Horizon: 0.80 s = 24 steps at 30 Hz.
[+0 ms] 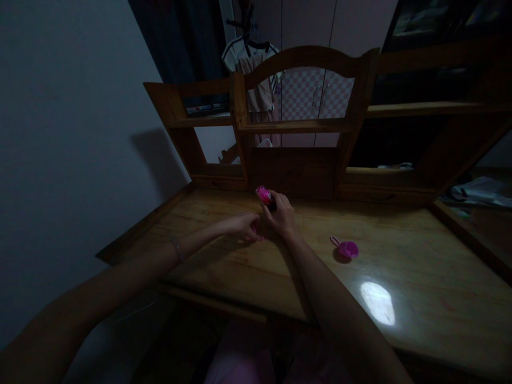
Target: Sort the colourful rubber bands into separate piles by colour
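Both my hands meet at the middle of a wooden desk (pixel 420 277) in a dim room. My right hand (pixel 282 216) is closed round a small bright pink object (pixel 264 195) that sticks up past its fingers. My left hand (pixel 244 226) rests beside it on the desk with fingers curled, and a bit of pink shows at its fingertips; I cannot make out what it is. A small pink scoop-like cup with a handle (pixel 346 248) lies on the desk to the right of my right forearm.
A wooden hutch with shelves (pixel 304 125) rises at the desk's back edge. A grey wall (pixel 68 149) stands on the left. A bright light patch (pixel 378 302) shines on the desk at the right. Papers lie on a shelf at the far right (pixel 480 192).
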Each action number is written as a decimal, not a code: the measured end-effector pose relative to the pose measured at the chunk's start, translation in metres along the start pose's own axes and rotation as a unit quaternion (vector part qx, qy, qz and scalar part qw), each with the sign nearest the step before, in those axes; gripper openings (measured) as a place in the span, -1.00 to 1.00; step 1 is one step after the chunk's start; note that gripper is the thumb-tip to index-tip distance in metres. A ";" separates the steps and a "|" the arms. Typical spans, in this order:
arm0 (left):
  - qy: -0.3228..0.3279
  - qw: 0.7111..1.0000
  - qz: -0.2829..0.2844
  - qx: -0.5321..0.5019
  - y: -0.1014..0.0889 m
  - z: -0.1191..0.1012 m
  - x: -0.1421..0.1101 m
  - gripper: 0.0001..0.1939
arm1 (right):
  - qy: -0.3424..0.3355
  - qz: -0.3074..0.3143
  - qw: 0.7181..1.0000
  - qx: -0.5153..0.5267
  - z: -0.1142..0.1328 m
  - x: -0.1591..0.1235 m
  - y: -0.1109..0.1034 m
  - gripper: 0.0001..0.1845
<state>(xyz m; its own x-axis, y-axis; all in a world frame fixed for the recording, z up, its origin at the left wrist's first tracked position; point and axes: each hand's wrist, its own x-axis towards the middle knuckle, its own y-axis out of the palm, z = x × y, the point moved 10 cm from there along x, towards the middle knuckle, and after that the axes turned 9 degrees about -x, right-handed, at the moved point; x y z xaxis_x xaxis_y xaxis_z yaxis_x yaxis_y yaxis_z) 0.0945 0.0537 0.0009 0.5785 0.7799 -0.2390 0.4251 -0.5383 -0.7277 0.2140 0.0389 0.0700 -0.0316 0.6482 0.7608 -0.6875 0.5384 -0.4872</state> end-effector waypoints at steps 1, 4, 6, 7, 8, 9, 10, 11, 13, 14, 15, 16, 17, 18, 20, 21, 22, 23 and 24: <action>-0.005 1.000 -0.005 0.022 0.000 0.003 0.003 -0.59 | 0.001 -0.001 1.000 0.000 0.000 0.000 0.000 -0.55; -0.022 0.998 0.005 0.057 0.003 0.010 0.008 -0.69 | 0.004 0.000 1.000 -0.001 -0.001 0.000 0.001 -0.55; -0.033 0.998 0.017 0.056 0.004 0.013 0.010 -0.73 | 0.005 0.004 1.000 -0.002 -0.001 -0.001 0.001 -0.55; -0.035 0.998 0.020 0.054 0.004 0.013 0.009 -0.75 | 0.005 0.005 1.000 -0.002 -0.001 -0.001 0.002 -0.55; -0.034 0.998 0.021 0.051 0.003 0.012 0.009 -0.76 | 0.004 0.004 1.000 -0.002 -0.001 -0.001 0.001 -0.55; -0.028 0.998 0.022 0.052 0.003 0.010 0.008 -0.78 | 0.003 0.004 1.000 -0.002 -0.001 -0.001 0.001 -0.55; -0.020 0.998 0.020 0.055 0.002 0.007 0.006 -0.81 | 0.001 0.004 1.000 -0.001 -0.001 -0.001 0.001 -0.55; -0.011 0.998 0.018 0.059 0.001 0.004 0.004 -0.83 | -0.001 0.003 1.000 -0.001 0.000 -0.001 0.001 -0.55; 0.004 0.997 0.006 0.074 0.000 -0.001 0.001 -0.88 | -0.003 0.003 1.000 0.000 0.000 0.000 0.001 -0.55; 0.006 0.997 -0.004 0.083 -0.001 -0.002 -0.001 -0.89 | -0.003 0.003 1.000 0.000 -0.001 0.000 0.001 -0.55; 0.005 0.996 -0.012 0.090 -0.002 -0.002 -0.003 -0.90 | -0.001 0.002 1.000 0.000 -0.001 -0.001 0.001 -0.55; 0.000 0.995 -0.018 0.095 -0.002 -0.002 -0.004 -0.90 | 0.001 0.001 1.000 0.000 -0.001 -0.001 0.000 -0.55; -0.006 0.995 -0.020 0.095 -0.002 0.000 -0.006 -0.90 | 0.003 0.002 1.000 0.000 -0.001 -0.001 0.000 -0.55; -0.014 0.995 -0.018 0.092 -0.002 0.002 -0.007 -0.90 | 0.003 0.003 1.000 0.001 -0.001 -0.001 0.000 -0.55; -0.026 0.996 -0.021 0.077 -0.008 0.007 -0.008 -0.90 | 0.003 0.005 1.000 0.000 -0.001 -0.001 0.000 -0.55; -0.035 0.997 -0.029 0.067 -0.016 0.009 -0.008 -0.91 | 0.002 0.006 1.000 -0.001 0.000 -0.001 0.000 -0.55; -0.045 0.996 -0.045 0.058 -0.028 0.012 -0.008 -0.90 | 0.000 0.006 1.000 -0.002 0.000 0.000 0.000 -0.55; -0.052 0.996 -0.060 0.044 -0.042 0.015 -0.009 -0.88 | -0.001 0.006 1.000 -0.003 0.001 0.000 0.000 -0.55; -0.059 0.995 -0.074 0.027 -0.057 0.016 -0.009 -0.86 | -0.003 0.009 1.000 -0.004 0.001 0.000 0.000 -0.54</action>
<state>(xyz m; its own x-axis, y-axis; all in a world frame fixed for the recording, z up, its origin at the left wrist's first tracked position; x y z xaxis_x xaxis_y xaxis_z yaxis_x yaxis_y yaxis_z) 0.0536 0.0822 0.0343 0.4251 0.8832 -0.1981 0.4605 -0.3994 -0.7927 0.2132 0.0382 0.0703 -0.0473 0.6543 0.7548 -0.6805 0.5320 -0.5038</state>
